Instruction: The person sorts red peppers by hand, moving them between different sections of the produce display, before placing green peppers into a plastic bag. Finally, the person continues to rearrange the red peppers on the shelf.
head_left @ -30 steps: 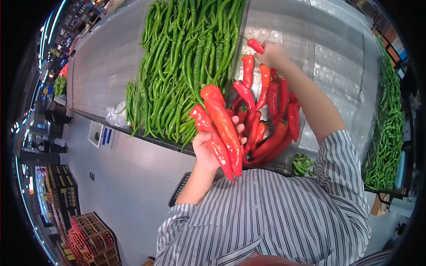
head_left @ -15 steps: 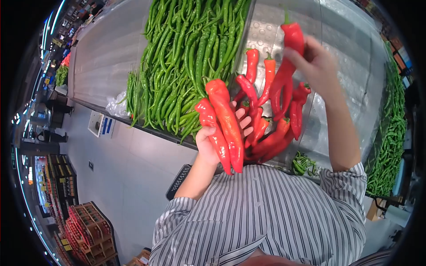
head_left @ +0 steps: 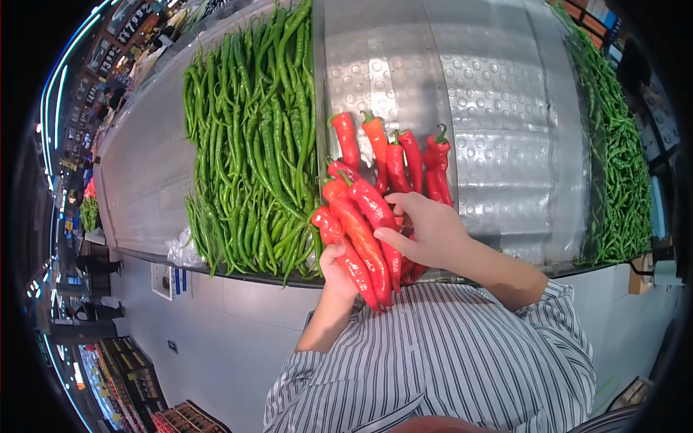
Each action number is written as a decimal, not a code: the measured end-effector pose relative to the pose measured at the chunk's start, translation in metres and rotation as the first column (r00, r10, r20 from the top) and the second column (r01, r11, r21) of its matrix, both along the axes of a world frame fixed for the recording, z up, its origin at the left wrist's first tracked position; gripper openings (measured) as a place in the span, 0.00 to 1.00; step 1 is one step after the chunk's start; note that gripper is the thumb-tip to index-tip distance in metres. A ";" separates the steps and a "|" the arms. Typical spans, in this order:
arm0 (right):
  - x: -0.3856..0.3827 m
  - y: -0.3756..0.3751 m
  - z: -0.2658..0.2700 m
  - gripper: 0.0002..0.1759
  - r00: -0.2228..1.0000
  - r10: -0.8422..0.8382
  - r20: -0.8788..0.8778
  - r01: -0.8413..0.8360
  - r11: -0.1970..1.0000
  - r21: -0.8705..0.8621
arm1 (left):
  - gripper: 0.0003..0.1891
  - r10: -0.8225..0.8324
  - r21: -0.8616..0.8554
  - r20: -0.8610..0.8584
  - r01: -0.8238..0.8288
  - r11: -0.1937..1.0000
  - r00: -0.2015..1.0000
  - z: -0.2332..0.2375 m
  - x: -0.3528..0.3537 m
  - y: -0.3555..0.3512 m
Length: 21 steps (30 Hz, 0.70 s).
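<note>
Long green peppers (head_left: 253, 144) heaped at 10 o'clock on the dimpled steel tabletop (head_left: 498, 108). Second green pepper heap (head_left: 613, 166) at 3 o'clock, well apart. Clear plastic bag (head_left: 180, 249) at the tabletop edge, 8 o'clock; a blue-and-white label (head_left: 164, 280) just below it.

- Site is reading as a supermarket produce section.
- Green peppers (head_left: 253, 144) are lying heaped loose in a long dimpled steel bin (head_left: 498, 123), with red peppers (head_left: 390, 155) beside them.
- A second green heap (head_left: 613, 144) is filling the far right.
- A label (head_left: 173, 281) is hanging on the bin front.
- Stocked shelves (head_left: 108, 375) are lining the aisle, and signs (head_left: 119, 29) are glowing overhead.
</note>
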State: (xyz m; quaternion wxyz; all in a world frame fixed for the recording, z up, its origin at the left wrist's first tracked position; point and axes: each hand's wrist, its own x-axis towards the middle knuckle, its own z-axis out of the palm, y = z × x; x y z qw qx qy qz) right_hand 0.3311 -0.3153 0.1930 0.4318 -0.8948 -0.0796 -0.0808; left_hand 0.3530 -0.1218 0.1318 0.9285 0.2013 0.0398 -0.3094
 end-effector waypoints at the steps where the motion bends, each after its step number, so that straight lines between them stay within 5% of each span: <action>1: -0.006 -0.004 -0.005 0.27 0.996 -0.041 0.079 0.041 0.999 -0.004 | 0.40 0.006 0.021 0.000 -0.006 1.000 1.000 -0.003 0.005 -0.002; 3: -0.020 -0.018 -0.013 0.29 0.993 -0.032 0.116 0.036 0.999 -0.036 | 0.38 -0.044 -0.008 0.031 0.044 0.999 0.999 0.004 0.022 -0.010; 5: -0.036 -0.029 -0.019 0.28 0.989 -0.014 0.144 0.025 0.997 -0.072 | 0.37 -0.284 -0.064 0.115 0.292 0.954 0.952 0.024 0.044 -0.023; 8: -0.058 -0.046 -0.033 0.28 0.996 -0.042 0.075 0.046 0.998 -0.050 | 0.34 -0.197 -0.002 0.122 0.198 0.980 0.973 0.035 0.098 -0.049; 14: -0.081 -0.069 -0.039 0.30 0.983 -0.056 -0.175 0.077 0.990 0.115 | 0.25 -0.388 0.093 0.242 0.377 0.922 0.889 0.070 0.214 -0.132; 21: -0.086 -0.087 -0.068 0.31 0.998 -0.064 -0.008 0.063 0.997 -0.036 | 0.21 -0.297 0.414 0.243 0.178 0.893 0.923 0.043 0.264 -0.190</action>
